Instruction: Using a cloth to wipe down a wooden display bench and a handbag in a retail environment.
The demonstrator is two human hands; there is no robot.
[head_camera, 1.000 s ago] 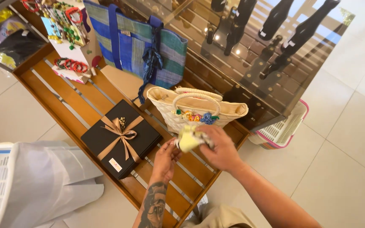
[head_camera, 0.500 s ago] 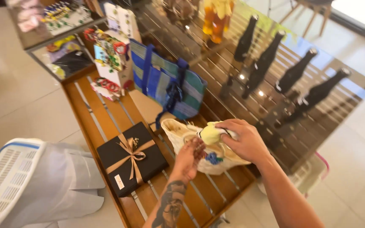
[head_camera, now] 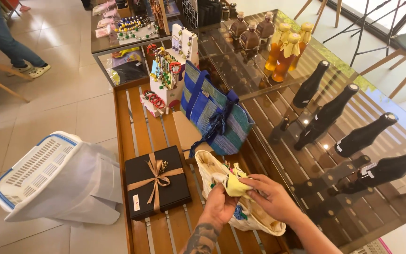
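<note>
Both hands are gripping a small yellow cloth (head_camera: 235, 184): left hand (head_camera: 220, 206) pinching underneath, right hand (head_camera: 272, 196) closing over it. They are holding it above the cream woven bag (head_camera: 264, 222), right of the black gift box (head_camera: 156, 187).

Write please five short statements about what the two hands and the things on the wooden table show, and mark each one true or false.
1. Both hands hold a small yellow cloth over the cream woven bag. True: the left hand and the right hand grip it.
2. The black gift box has a red ribbon. False: its ribbon is tan and tied in a bow.
3. The blue striped bag stands behind the cream woven bag. True.
4. The dark bottles stand on the floor. False: they stand on the glass counter.
5. The white basket is on the wooden table. False: it is beside the table, over the floor.
</note>
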